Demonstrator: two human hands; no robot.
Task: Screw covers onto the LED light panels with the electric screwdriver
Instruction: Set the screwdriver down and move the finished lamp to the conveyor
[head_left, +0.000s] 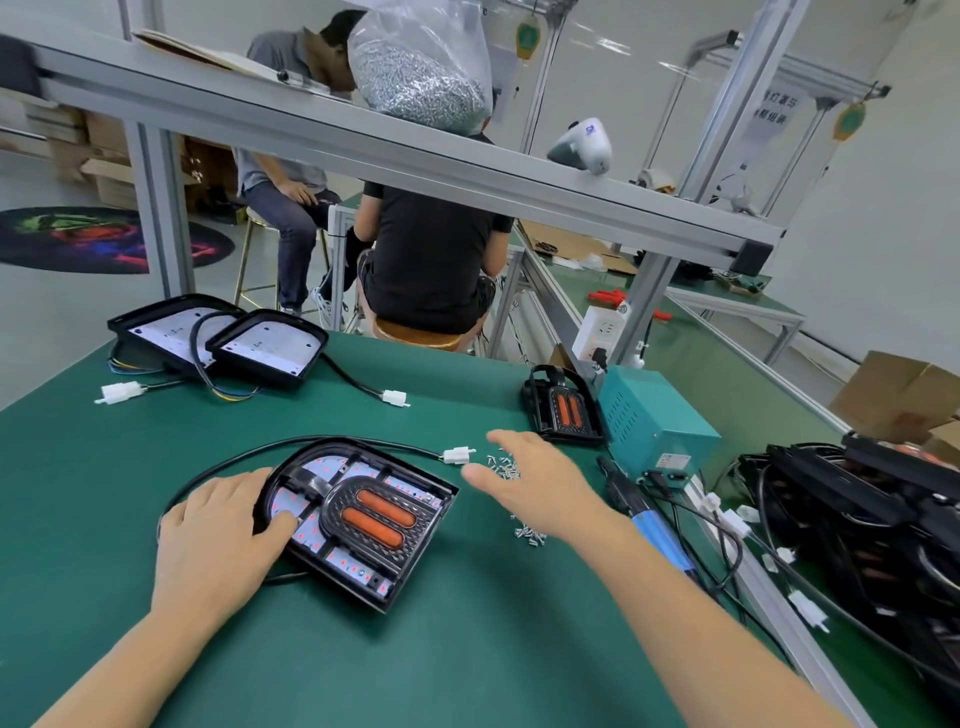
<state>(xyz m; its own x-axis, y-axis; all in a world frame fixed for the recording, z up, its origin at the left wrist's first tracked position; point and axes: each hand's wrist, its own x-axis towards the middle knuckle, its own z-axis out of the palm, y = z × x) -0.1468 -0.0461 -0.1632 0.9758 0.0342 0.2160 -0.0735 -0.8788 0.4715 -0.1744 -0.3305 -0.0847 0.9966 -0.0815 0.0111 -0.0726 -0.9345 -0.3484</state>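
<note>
Left hand (221, 525) presses flat on the panel (358, 525); right hand (540, 483), fingers spread and empty, hovers over screws (504, 465).

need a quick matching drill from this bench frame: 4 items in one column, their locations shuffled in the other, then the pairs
Items
1. electric screwdriver
2. bag of screws
3. loose screws
4. teal power box

Places
A. on the overhead aluminium shelf
B. lying on the mat, right of the right hand
C. at the mat's far right edge, by the upright cover
D. scattered on the mat under the reaching right hand

Pairs: 1-B, 2-A, 3-D, 4-C

The left hand rests on the LED panel.
</note>
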